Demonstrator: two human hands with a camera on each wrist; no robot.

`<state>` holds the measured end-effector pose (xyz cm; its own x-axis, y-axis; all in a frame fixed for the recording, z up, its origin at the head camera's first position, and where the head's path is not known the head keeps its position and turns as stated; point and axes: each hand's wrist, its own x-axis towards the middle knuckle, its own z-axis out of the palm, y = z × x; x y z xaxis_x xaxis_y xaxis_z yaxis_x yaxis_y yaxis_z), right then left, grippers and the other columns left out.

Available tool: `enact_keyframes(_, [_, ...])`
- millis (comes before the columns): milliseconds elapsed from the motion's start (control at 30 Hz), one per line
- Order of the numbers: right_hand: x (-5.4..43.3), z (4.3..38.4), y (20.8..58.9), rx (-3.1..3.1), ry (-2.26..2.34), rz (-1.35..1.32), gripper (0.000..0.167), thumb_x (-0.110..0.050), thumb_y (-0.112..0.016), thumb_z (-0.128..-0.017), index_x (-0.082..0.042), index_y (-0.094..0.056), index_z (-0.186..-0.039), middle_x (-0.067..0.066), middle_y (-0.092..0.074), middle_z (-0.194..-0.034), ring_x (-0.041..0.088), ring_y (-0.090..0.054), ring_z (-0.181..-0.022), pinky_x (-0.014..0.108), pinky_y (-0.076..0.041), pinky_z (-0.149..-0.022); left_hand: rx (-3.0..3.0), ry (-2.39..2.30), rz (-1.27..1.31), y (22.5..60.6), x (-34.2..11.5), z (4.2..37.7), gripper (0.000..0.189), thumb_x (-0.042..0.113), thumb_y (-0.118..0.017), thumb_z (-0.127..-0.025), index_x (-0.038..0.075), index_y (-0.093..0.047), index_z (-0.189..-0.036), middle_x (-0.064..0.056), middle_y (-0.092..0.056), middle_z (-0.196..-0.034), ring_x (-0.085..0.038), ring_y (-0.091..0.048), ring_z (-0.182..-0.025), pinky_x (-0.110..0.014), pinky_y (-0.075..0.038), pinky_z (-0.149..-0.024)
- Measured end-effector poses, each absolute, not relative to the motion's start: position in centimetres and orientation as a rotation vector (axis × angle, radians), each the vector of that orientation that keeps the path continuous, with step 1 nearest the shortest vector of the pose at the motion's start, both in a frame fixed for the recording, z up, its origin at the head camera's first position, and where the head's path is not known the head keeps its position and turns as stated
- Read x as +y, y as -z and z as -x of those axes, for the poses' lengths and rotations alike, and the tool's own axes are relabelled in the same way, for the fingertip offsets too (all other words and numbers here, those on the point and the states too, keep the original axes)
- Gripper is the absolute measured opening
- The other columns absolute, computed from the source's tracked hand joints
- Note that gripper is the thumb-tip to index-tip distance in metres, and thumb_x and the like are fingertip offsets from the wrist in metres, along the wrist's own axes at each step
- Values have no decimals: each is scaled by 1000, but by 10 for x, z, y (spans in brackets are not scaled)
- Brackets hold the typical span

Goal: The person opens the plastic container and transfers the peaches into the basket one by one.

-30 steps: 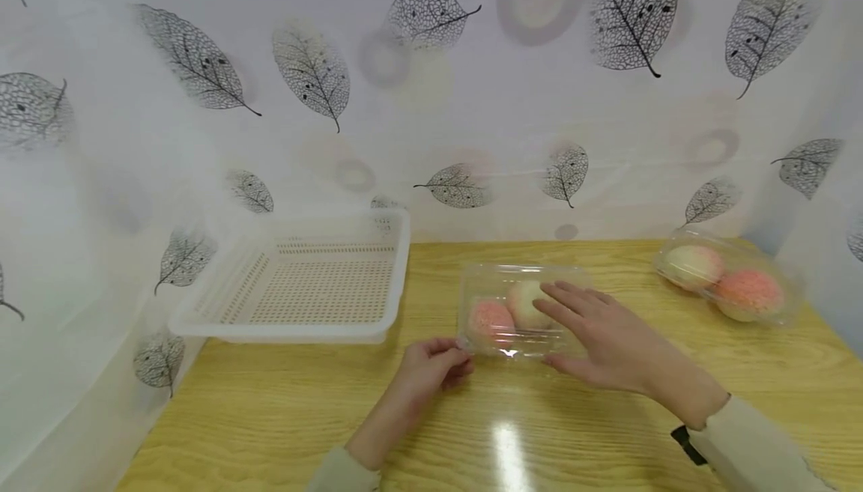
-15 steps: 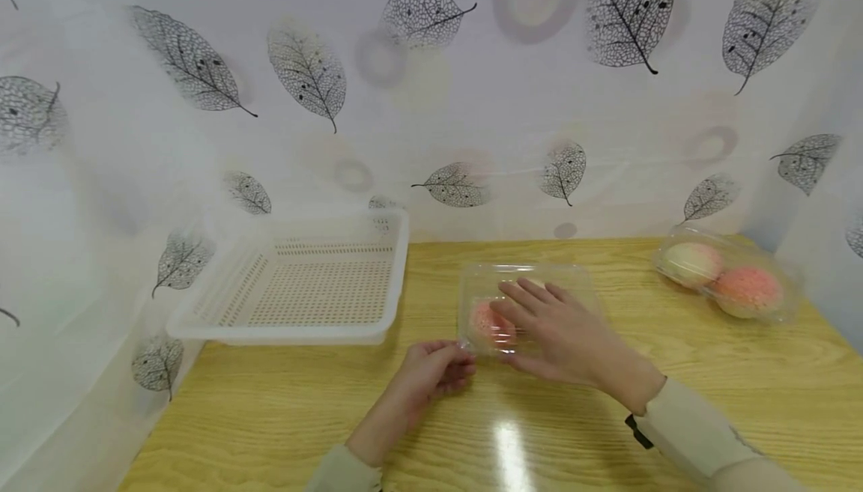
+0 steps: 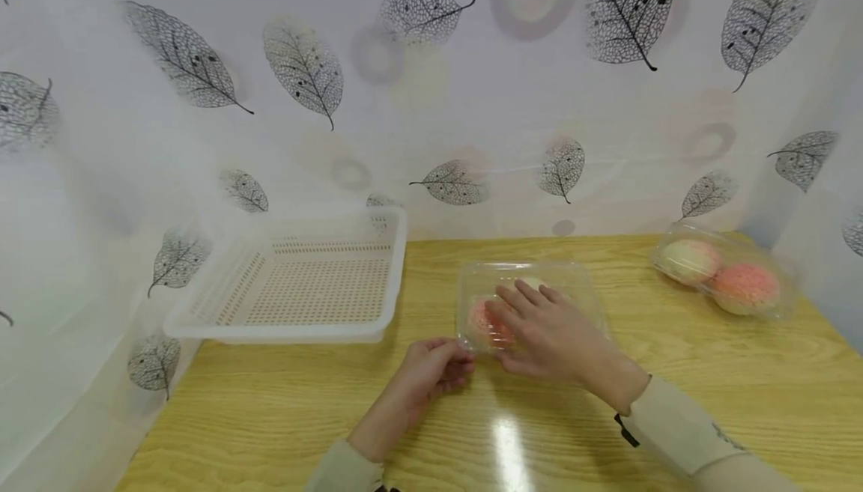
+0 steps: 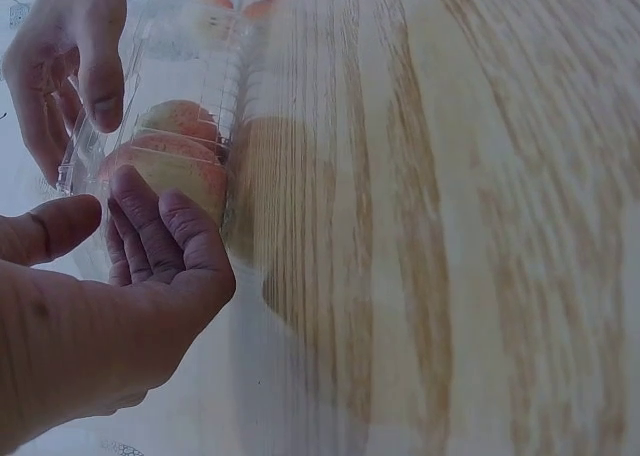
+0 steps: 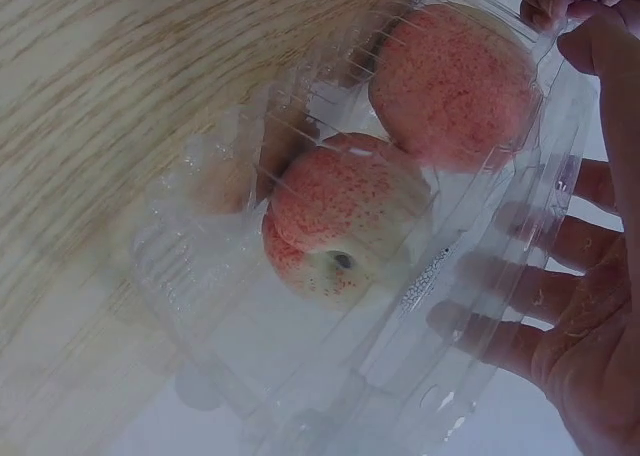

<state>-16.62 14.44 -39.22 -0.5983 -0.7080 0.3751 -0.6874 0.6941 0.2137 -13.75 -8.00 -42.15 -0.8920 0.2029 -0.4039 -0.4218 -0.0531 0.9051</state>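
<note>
1. Fingers extended, the right hand (image 3: 554, 335) lies over the clear clamshell (image 3: 580, 282) of peaches (image 5: 455, 86).
2. Left hand (image 3: 431, 372) at its near-left corner; cannot tell whether pinching.
3. Tabletop (image 3: 431, 282) separates clamshell from white basket (image 3: 279, 333).

The left hand (image 3: 431, 374) is held with its fingers bent inward. The right hand (image 3: 554, 338) is turned palm down, its fingers extended and slightly parted, its thumb kept apart from them.
</note>
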Motion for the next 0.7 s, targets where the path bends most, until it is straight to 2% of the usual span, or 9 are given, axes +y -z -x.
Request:
enact_keyframes(300, [142, 167, 394, -2406, 86, -1109, 65, -50, -75, -81, -10, -61, -130, 14, -65, -129, 39, -66, -117, 53, -58, -90, 1813, -2021, 239, 426, -77, 138, 15, 13, -58, -93, 4, -70, -97, 4, -71, -81, -3, -66, -72, -20, -54, -67])
enact_keyframes(533, [142, 169, 395, -2390, 79, -1100, 65, -50, -76, -81, -10, -62, -130, 14, -67, -130, 39, -67, -118, 53, -58, -90, 1795, -2057, 252, 424, -79, 138, 20, 13, -60, -97, -2, -69, -105, 2, -72, -83, -3, -66, -73, -19, -55, -67])
enact_keyframes(700, [149, 166, 396, -2343, -21, -1113, 61, -44, -82, -79, -11, -67, -127, 15, -70, -129, 38, -69, -117, 54, -58, -90, 1792, -2074, 255, 424, -82, 138, 20, 14, -58, -100, -1, -66, -108, 2, -70, -87, -5, -67, -76, -21, -58, -72])
